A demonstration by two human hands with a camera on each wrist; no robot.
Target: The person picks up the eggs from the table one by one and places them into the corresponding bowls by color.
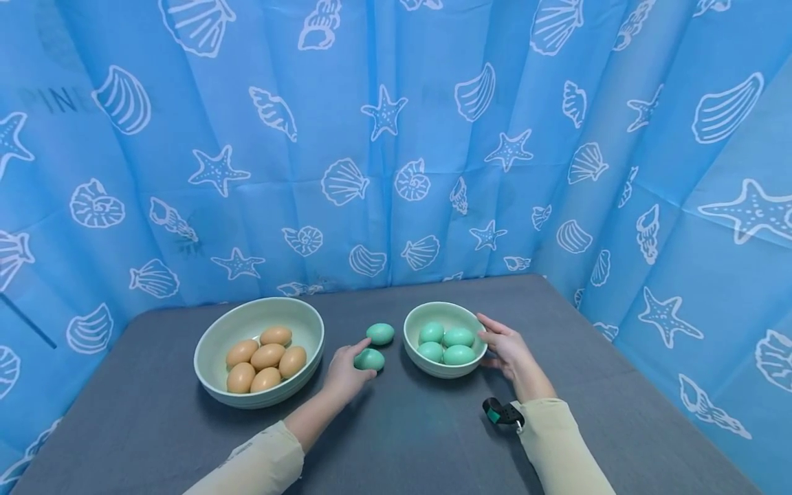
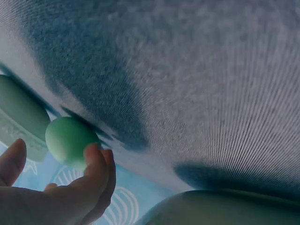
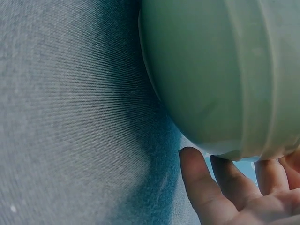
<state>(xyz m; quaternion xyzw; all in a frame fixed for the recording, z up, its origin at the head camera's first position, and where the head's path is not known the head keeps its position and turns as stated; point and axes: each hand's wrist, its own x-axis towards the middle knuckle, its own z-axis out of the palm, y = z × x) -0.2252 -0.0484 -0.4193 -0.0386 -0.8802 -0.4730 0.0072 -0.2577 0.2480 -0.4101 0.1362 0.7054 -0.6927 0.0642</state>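
Observation:
My left hand (image 1: 348,375) reaches over the table with thumb and forefinger spread on either side of a green egg (image 1: 370,360). In the left wrist view, a gap shows between the thumb (image 2: 13,161) and the egg (image 2: 69,140), while the fingertips overlap its edge. Another green egg (image 1: 380,334) lies just behind. My right hand (image 1: 507,349) holds the small pale green bowl (image 1: 442,372) at its right side, thumb at the rim. From below, several fingertips meet the outer wall of that bowl (image 3: 201,84). Several green eggs (image 1: 458,355) sit inside it.
A larger pale green bowl (image 1: 213,382) with several brown eggs (image 1: 268,356) stands left of my left hand. Grey cloth covers the table (image 1: 396,440). A blue shell-patterned curtain (image 1: 383,192) hangs behind it and along the right. A black device (image 1: 502,412) is worn at my right wrist.

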